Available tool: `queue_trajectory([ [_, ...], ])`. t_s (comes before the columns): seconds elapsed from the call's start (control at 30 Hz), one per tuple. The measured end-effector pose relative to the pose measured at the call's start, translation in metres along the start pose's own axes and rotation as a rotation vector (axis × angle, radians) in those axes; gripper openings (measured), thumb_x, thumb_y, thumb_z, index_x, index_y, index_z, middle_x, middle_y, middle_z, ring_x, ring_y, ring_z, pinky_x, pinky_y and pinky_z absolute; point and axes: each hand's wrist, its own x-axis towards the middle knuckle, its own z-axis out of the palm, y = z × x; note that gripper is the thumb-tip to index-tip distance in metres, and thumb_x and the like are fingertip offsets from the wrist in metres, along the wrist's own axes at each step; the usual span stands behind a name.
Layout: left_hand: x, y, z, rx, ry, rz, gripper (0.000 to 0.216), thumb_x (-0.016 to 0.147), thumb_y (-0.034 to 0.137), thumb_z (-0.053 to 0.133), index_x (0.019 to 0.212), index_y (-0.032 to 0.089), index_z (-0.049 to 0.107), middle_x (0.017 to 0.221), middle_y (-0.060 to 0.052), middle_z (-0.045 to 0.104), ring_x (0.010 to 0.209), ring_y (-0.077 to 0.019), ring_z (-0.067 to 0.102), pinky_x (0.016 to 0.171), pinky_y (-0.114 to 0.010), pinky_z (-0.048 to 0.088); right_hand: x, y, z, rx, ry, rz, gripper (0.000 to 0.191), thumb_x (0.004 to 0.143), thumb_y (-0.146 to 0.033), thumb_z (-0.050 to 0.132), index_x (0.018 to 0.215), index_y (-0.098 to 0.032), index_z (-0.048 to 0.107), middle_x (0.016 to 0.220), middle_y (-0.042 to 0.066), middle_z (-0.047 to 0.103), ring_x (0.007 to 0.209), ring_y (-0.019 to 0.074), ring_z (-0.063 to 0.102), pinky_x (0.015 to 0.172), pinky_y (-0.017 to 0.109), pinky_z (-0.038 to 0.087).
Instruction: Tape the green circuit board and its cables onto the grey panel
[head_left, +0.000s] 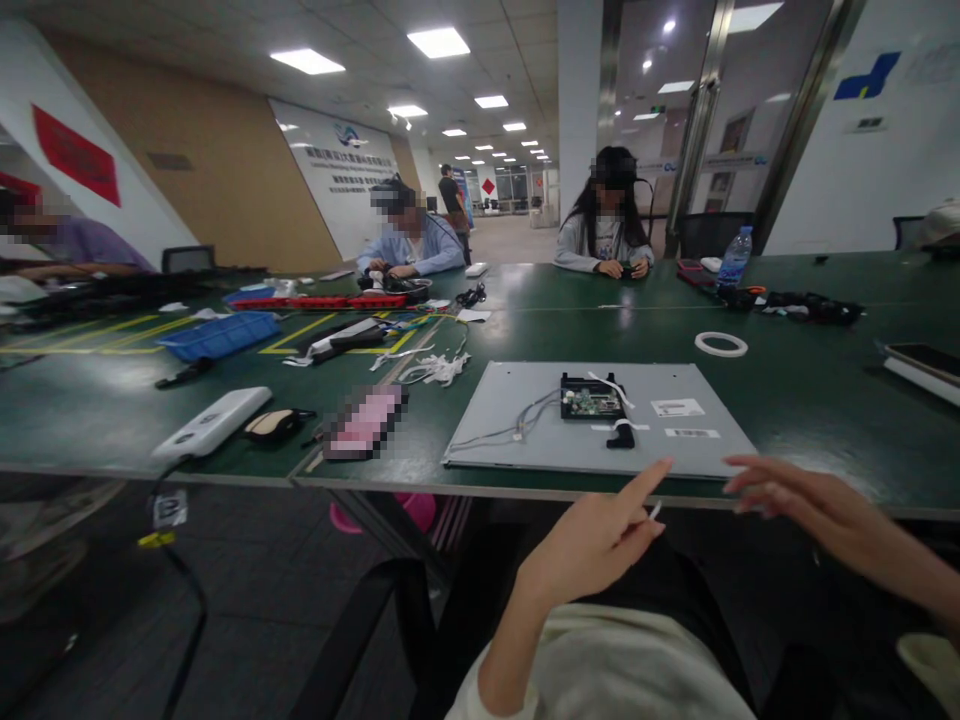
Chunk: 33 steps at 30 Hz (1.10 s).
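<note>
A flat grey panel [517, 400] lies at the table's near edge. On its back sit a green circuit board in a black frame [592, 402], a short black part [621, 435], thin grey cables [525, 425] and white tape strips. My left hand [592, 545] hovers just in front of the panel's near edge, index finger stretched out and apart from the thumb. A small white sliver [655, 511] shows by the thumb; whether it is held is unclear. Beside the panel's near right corner, my right hand [806, 500] is raised with fingers extended, holding nothing visible.
A white tape roll [721, 344] lies beyond the panel. To the left are a pink phone-like item [366, 422], a mouse [274, 425], a white power strip [214, 422], white scraps [439, 368] and a blue tray [221, 335]. Across the table, two people handle small items near a water bottle [736, 258].
</note>
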Motion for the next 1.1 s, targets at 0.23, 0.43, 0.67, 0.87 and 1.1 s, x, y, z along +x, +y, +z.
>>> queue_trajectory([
  [0.23,-0.011,0.003,-0.004,-0.088,-0.086,-0.032,0.072,0.085,0.018,0.049,0.149,0.023,0.014,0.066,0.005,0.062,0.053,-0.008,0.05,0.056,-0.015,0.037,0.026,-0.091,0.081,-0.225,-0.304,-0.262,0.025,0.089,-0.036,0.05,0.092,-0.02,0.069,0.082,0.005,0.069,0.07,0.0162,0.062,0.065,0.024,0.046],
  [0.43,-0.026,-0.017,-0.009,-0.43,-0.124,-0.166,0.063,0.085,0.027,0.054,0.143,0.021,0.032,0.074,-0.001,0.07,0.048,-0.0064,0.052,0.05,-0.015,0.042,0.037,-0.099,0.089,-0.221,-0.347,-0.326,0.031,0.092,-0.028,0.044,0.07,-0.018,0.065,0.062,0.0,0.063,0.058,0.0117,0.058,0.059,0.021,0.039],
  [0.67,-0.041,-0.044,-0.023,-0.705,0.0,-0.39,0.041,0.083,0.049,0.055,0.081,0.009,0.065,0.059,-0.006,0.067,0.044,-0.0102,0.058,0.046,-0.019,0.046,0.051,-0.096,0.1,-0.059,-0.164,-0.18,0.029,0.091,-0.033,0.046,0.072,-0.018,0.062,0.053,-0.002,0.059,0.047,0.0104,0.055,0.05,0.019,0.038],
  [0.87,-0.055,-0.058,-0.038,-0.701,0.068,-0.415,0.046,0.086,0.051,0.051,0.097,0.008,0.064,0.067,-0.01,0.071,0.048,-0.0122,0.062,0.044,-0.017,0.041,0.062,-0.098,0.128,-0.091,-0.061,-0.242,0.032,0.093,-0.036,0.042,0.071,-0.019,0.059,0.051,-0.002,0.058,0.047,0.0105,0.054,0.053,0.02,0.037],
  [1.1,-0.058,-0.069,-0.043,-0.621,0.187,-0.459,0.045,0.084,0.05,0.053,0.094,0.008,0.066,0.067,-0.01,0.071,0.047,-0.0123,0.061,0.045,-0.019,0.039,0.08,-0.094,0.143,-0.079,-0.053,-0.282,0.034,0.094,-0.038,0.041,0.072,-0.019,0.061,0.052,-0.002,0.059,0.048,0.0107,0.054,0.054,0.021,0.037],
])
